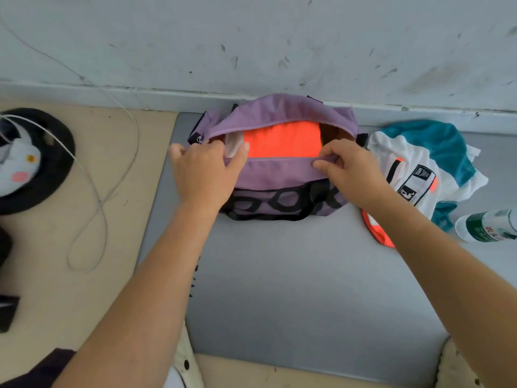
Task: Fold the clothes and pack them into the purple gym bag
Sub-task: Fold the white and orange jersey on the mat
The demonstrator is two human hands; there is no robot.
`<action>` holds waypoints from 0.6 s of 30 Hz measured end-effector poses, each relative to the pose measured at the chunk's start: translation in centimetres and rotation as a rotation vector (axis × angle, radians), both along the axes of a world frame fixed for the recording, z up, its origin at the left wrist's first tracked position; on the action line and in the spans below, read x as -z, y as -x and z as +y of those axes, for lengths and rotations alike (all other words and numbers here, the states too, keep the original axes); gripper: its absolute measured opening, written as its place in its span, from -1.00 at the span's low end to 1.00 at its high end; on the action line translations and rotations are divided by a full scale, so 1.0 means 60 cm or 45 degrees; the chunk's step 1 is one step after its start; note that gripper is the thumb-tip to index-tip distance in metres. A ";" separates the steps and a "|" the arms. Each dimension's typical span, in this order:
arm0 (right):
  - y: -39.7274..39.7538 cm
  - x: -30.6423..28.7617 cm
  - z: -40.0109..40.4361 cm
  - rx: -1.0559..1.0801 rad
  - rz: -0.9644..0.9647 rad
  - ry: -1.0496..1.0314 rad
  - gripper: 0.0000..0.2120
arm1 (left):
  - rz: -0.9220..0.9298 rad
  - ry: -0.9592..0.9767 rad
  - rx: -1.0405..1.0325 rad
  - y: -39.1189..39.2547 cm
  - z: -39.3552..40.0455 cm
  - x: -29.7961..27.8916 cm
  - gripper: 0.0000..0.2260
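at the purple gym bag's open mouth, both hands on its near edge

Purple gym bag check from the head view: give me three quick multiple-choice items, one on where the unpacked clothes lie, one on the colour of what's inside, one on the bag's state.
1. Where does the white and teal garment lie?
A. On the grey mat, right of the purple gym bag
B. Inside the bag
C. On the tan floor, left of the bag

2. What colour is the folded garment showing in the bag's opening?
A. Teal
B. Orange
C. Black

3. What state is the bag in?
A. Zipped shut
B. Lying upside down
C. Open, with both hands at its near edge

Answers:
1 A, it sits crumpled on the grey mat beside the bag's right end.
2 B, bright orange cloth fills the opening.
3 C, the left hand rests at the opening and the right hand pinches the near edge.
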State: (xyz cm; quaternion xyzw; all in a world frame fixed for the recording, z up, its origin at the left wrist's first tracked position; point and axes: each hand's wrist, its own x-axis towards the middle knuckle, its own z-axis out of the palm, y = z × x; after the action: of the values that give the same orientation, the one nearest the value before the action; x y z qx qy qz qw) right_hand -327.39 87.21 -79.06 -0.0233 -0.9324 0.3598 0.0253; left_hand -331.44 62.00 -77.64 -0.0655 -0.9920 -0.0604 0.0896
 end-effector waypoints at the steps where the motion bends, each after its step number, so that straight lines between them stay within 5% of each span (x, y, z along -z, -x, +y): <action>1: 0.001 0.000 -0.005 0.046 0.021 0.016 -0.92 | 0.067 0.002 -0.077 -0.002 0.009 -0.005 -0.45; 3: -0.004 -0.002 -0.005 0.141 0.061 0.079 -0.89 | 0.157 -0.105 -0.041 -0.019 0.040 -0.011 -0.53; 6: -0.032 -0.010 0.024 0.307 0.153 0.181 -0.72 | 0.200 -0.417 0.376 -0.075 0.116 0.005 -0.71; 9: -0.073 0.004 0.084 0.469 0.025 0.096 -0.64 | -0.349 -0.487 0.529 -0.144 0.190 0.048 -0.71; 13: -0.137 0.065 0.183 0.704 -0.444 -0.069 -0.48 | -1.175 -0.069 0.493 -0.212 0.235 0.151 -0.46; 18: -0.214 0.164 0.218 0.774 -0.895 -0.146 -0.25 | -1.301 0.007 0.397 -0.271 0.234 0.226 -0.32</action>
State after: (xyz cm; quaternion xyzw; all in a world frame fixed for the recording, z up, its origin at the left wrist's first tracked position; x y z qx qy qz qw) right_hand -314.52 100.31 -88.87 -0.4146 -0.8536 0.2544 -0.1864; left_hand -315.20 76.07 -91.21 -0.1744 -0.8878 -0.0944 -0.4152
